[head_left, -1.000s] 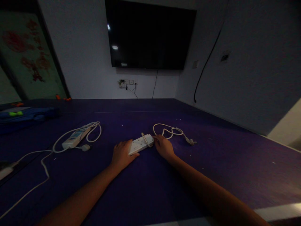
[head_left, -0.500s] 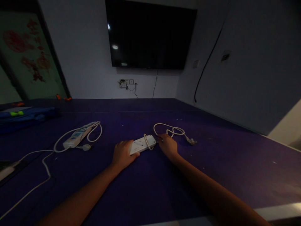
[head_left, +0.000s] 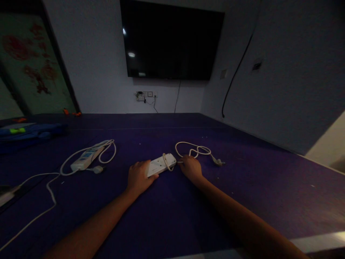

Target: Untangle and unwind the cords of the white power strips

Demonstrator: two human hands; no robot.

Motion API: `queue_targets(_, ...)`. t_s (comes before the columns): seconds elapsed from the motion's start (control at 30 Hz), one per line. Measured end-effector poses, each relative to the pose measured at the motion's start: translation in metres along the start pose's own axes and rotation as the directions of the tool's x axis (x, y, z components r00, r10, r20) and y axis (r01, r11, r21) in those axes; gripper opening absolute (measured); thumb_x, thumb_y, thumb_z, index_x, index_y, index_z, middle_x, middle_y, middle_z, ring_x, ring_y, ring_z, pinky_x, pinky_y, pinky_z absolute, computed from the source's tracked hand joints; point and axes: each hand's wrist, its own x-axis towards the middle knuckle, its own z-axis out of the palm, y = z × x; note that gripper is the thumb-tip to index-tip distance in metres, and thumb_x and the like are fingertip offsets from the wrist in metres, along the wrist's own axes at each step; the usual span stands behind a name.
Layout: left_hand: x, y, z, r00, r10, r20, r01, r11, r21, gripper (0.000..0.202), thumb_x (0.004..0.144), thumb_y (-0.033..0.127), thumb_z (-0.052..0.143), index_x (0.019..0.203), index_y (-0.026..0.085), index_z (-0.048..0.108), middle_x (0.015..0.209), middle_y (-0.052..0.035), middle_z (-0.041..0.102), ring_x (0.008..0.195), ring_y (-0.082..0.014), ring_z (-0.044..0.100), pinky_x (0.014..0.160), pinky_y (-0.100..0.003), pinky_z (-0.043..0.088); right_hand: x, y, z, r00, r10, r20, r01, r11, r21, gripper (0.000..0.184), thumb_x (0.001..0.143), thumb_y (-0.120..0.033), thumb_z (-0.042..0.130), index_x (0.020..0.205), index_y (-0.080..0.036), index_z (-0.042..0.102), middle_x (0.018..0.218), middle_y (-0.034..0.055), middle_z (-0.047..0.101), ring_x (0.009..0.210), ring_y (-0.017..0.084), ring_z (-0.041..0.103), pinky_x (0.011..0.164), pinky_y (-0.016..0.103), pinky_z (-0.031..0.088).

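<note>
A white power strip (head_left: 157, 165) lies at a slant on the purple surface (head_left: 172, 216). Its left end is gripped by my left hand (head_left: 138, 177), the thumb along the near side. One turn of white cord loops around the strip near its right end. Just right of the strip, my right hand (head_left: 191, 168) is closed on the cord where it leaves that end; the fingertips are partly hidden. Beyond this hand the cord (head_left: 184, 142) curls in loose loops and ends in a plug (head_left: 217, 162) lying on the surface.
On the left lies a second power strip (head_left: 87, 158) with its coiled cord and plug (head_left: 98, 169). A white cable (head_left: 52, 194) runs to the lower left. Blue cloth (head_left: 45, 131) sits at the far left. A television (head_left: 172, 39) hangs above wall sockets (head_left: 147, 94).
The power strip and both hands appear shifted very slightly left, along with the whole view. Both hands keep their hold.
</note>
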Motion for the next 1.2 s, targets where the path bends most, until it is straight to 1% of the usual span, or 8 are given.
queue_targets(0.23, 0.001, -0.002, 0.003, 1.0, 0.017, -0.013, -0.017, 0.998, -0.053, 0.057, 0.066, 0.048, 0.06, 0.116, 0.024, 0.047, 0.111, -0.0061, 0.059, 0.099, -0.0238, 0.053, 0.082, -0.035, 0.037, 0.001, 0.002, 0.003, 0.987, 0.153, -0.052, -0.147, 0.984, 0.098, 0.021, 0.083, -0.029, 0.044, 0.091, -0.023, 0.063, 0.094, 0.0037, 0.061, 0.084, 0.016, 0.057, 0.063, 0.022, 0.038)
queue_targets(0.43, 0.003, -0.008, 0.006, 0.993, -0.099, -0.061, 0.093, 0.991, -0.098, 0.057, 0.065, 0.05, 0.061, 0.113, 0.022, 0.049, 0.11, -0.0058, 0.06, 0.098, -0.0222, 0.055, 0.081, -0.032, 0.039, 0.002, 0.006, 0.005, 0.965, 0.221, -0.14, -0.191, 0.961, 0.199, 0.021, 0.083, -0.03, 0.044, 0.09, -0.024, 0.062, 0.097, 0.002, 0.061, 0.085, 0.015, 0.057, 0.065, 0.022, 0.038)
queue_targets(0.57, 0.005, -0.011, 0.006, 0.979, -0.184, -0.086, 0.17, 0.973, -0.154, 0.055, 0.065, 0.05, 0.061, 0.112, 0.022, 0.051, 0.106, -0.0053, 0.062, 0.095, -0.0214, 0.056, 0.076, -0.03, 0.042, 0.003, 0.009, 0.006, 0.966, 0.24, -0.095, -0.216, 0.954, 0.209, 0.02, 0.081, -0.033, 0.046, 0.09, -0.025, 0.062, 0.096, 0.0017, 0.062, 0.085, 0.017, 0.058, 0.065, 0.023, 0.039)
queue_targets(0.77, 0.005, -0.011, 0.005, 0.97, -0.212, -0.122, 0.184, 0.96, -0.209, 0.056, 0.064, 0.049, 0.062, 0.112, 0.021, 0.051, 0.106, -0.0067, 0.062, 0.094, -0.0215, 0.057, 0.075, -0.031, 0.043, 0.004, 0.01, 0.009, 0.961, 0.266, -0.08, -0.239, 0.938, 0.25, 0.021, 0.08, -0.032, 0.048, 0.094, -0.025, 0.062, 0.097, 0.0015, 0.063, 0.087, 0.018, 0.058, 0.067, 0.025, 0.041)
queue_targets(0.87, 0.005, -0.011, 0.005, 0.975, -0.201, -0.093, 0.178, 0.961, -0.21, 0.056, 0.064, 0.048, 0.062, 0.112, 0.02, 0.052, 0.106, -0.0072, 0.062, 0.095, -0.0215, 0.057, 0.076, -0.03, 0.043, 0.004, 0.008, 0.009, 0.958, 0.242, -0.154, -0.187, 0.933, 0.307, 0.024, 0.08, -0.031, 0.047, 0.098, -0.024, 0.06, 0.098, 0.0022, 0.063, 0.09, 0.018, 0.058, 0.073, 0.026, 0.043)
queue_targets(0.93, 0.005, -0.011, 0.005, 0.978, -0.198, -0.073, 0.179, 0.961, -0.21, 0.056, 0.064, 0.048, 0.062, 0.112, 0.02, 0.052, 0.107, -0.0067, 0.062, 0.096, -0.0211, 0.056, 0.077, -0.03, 0.042, 0.004, 0.005, 0.009, 0.955, 0.19, -0.23, -0.1, 0.931, 0.351, 0.024, 0.081, -0.03, 0.045, 0.1, -0.022, 0.059, 0.099, 0.0031, 0.063, 0.091, 0.017, 0.057, 0.076, 0.027, 0.043)
queue_targets(1.1, 0.007, -0.01, 0.006, 0.975, -0.216, -0.049, 0.201, 0.956, -0.213, 0.055, 0.063, 0.045, 0.065, 0.111, 0.022, 0.052, 0.107, -0.0047, 0.062, 0.096, -0.0204, 0.056, 0.077, -0.028, 0.042, 0.0, -0.004, 0.008, 0.909, -0.035, -0.416, 0.203, 0.908, 0.367, 0.027, 0.085, -0.028, 0.04, 0.106, -0.022, 0.056, 0.109, 0.0044, 0.058, 0.098, 0.018, 0.054, 0.079, 0.029, 0.046)
queue_targets(1.2, 0.007, -0.01, 0.006, 0.979, -0.198, -0.048, 0.182, 0.956, -0.23, 0.054, 0.063, 0.046, 0.064, 0.11, 0.022, 0.053, 0.105, -0.0046, 0.063, 0.093, -0.0208, 0.057, 0.075, -0.028, 0.042, -0.004, -0.011, 0.004, 0.89, -0.189, -0.415, 0.343, 0.877, 0.336, 0.031, 0.085, -0.03, 0.041, 0.114, -0.024, 0.05, 0.119, 0.0045, 0.052, 0.103, 0.018, 0.052, 0.08, 0.03, 0.046)
